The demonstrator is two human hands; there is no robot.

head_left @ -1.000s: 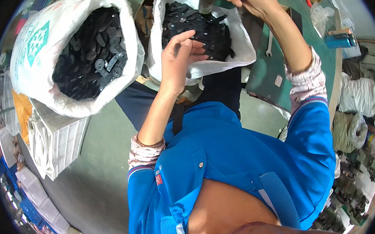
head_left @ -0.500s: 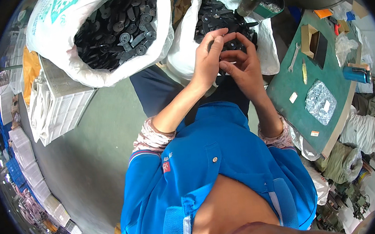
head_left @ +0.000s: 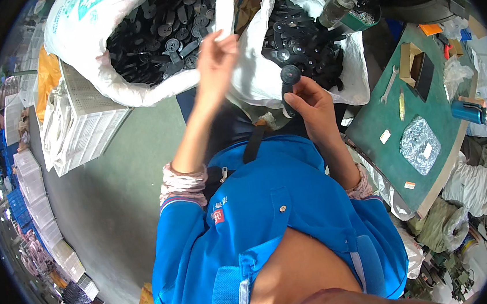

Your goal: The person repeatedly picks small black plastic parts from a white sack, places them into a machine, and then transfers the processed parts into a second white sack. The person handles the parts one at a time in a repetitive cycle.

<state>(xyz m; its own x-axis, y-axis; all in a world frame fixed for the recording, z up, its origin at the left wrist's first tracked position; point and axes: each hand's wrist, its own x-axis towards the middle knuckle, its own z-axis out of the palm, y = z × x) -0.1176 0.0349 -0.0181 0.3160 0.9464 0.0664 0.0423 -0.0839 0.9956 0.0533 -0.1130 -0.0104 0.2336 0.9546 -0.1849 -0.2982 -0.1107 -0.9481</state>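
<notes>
My right hand [head_left: 316,104] is closed on a black plastic lever [head_left: 290,84] with a round disc-like end. The disc points up and away from me, and my thumb presses on the shaft. This lever is in front of the near rim of the right white sack [head_left: 357,66], which is filled with black parts [head_left: 297,37]. My left hand [head_left: 217,59] hangs over the near right rim of the larger left white sack [head_left: 83,73]. Its fingers look loosely apart, slightly blurred, with nothing visible in them. Similar black levers [head_left: 158,32] fill that left sack.
White plastic crates [head_left: 94,130] stand at the left. On the right, a green table [head_left: 368,123] bears a wrench [head_left: 389,85], a yellow cutter [head_left: 401,106], a cardboard box [head_left: 409,62] and a wrapped silvery packet [head_left: 421,145]. A metal machine post [head_left: 335,8] rises beside the right sack.
My hands were together over the right sack. Since then, my left hand has moved left to the larger sack, while my right hand has drawn slightly nearer me with the lever.
</notes>
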